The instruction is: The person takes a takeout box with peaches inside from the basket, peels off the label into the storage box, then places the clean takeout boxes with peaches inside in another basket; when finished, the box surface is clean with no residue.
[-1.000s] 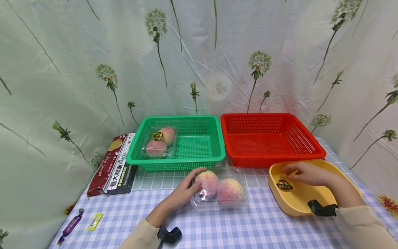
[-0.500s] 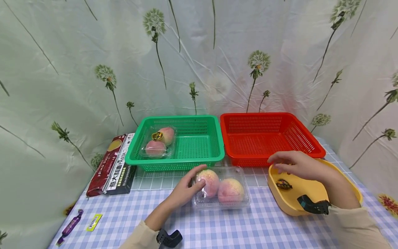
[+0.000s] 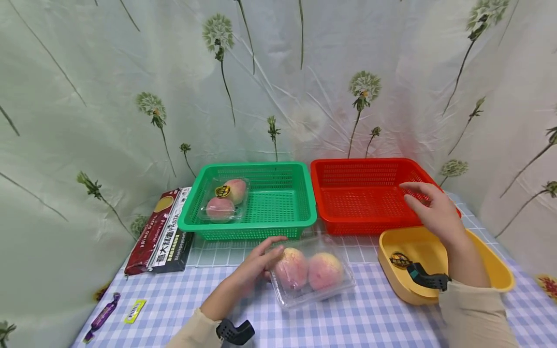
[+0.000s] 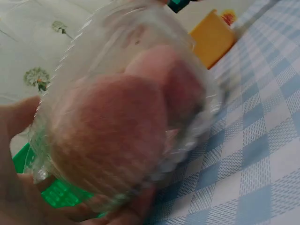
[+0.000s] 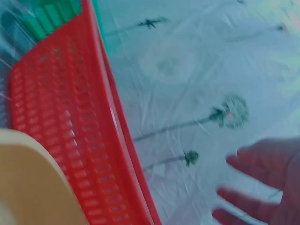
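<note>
A clear plastic clamshell with two peaches lies tilted on the checked tablecloth. My left hand grips its left end, thumb on top and fingers underneath. The left wrist view shows the same clamshell close up, with my fingers below it. My right hand hovers open, fingers spread, over the right front corner of the red basket, holding nothing. The right wrist view shows those spread fingers beside the red basket.
A green basket holds a second peach clamshell. A yellow tray with a round sticker sits at the front right. A pasta packet, a purple candy and a yellow wrapper lie at the left.
My right hand has lifted out of the yellow tray and risen to the right, over the red basket. My left hand has drawn the clamshell slightly nearer and tilted it.
</note>
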Motion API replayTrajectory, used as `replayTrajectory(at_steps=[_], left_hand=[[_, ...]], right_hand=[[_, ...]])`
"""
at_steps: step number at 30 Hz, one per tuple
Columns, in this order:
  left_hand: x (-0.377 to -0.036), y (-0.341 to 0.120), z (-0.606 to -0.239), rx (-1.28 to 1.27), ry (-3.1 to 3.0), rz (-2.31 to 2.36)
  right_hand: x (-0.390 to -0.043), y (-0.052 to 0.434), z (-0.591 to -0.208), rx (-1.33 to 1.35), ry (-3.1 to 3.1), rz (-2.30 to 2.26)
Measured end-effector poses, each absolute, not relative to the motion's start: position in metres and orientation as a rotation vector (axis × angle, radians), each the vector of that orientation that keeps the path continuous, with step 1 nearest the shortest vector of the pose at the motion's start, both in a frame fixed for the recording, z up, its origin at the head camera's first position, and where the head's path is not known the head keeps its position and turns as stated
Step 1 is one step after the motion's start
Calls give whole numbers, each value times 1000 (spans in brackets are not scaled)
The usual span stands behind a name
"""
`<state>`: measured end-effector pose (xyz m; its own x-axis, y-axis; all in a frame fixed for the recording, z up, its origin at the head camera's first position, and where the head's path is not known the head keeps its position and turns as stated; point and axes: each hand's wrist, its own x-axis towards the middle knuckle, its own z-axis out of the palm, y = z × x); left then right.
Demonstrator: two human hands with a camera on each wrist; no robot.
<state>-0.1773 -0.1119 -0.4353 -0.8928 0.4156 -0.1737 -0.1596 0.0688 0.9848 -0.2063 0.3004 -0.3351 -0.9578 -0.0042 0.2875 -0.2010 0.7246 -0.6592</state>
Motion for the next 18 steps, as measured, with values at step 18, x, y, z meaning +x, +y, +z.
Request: replayTrajectory(at_steps=[18], left_hand=[[-178, -123, -423, 416, 1673, 1824]], right_hand=[[-216, 366, -367, -195, -2740, 1236]])
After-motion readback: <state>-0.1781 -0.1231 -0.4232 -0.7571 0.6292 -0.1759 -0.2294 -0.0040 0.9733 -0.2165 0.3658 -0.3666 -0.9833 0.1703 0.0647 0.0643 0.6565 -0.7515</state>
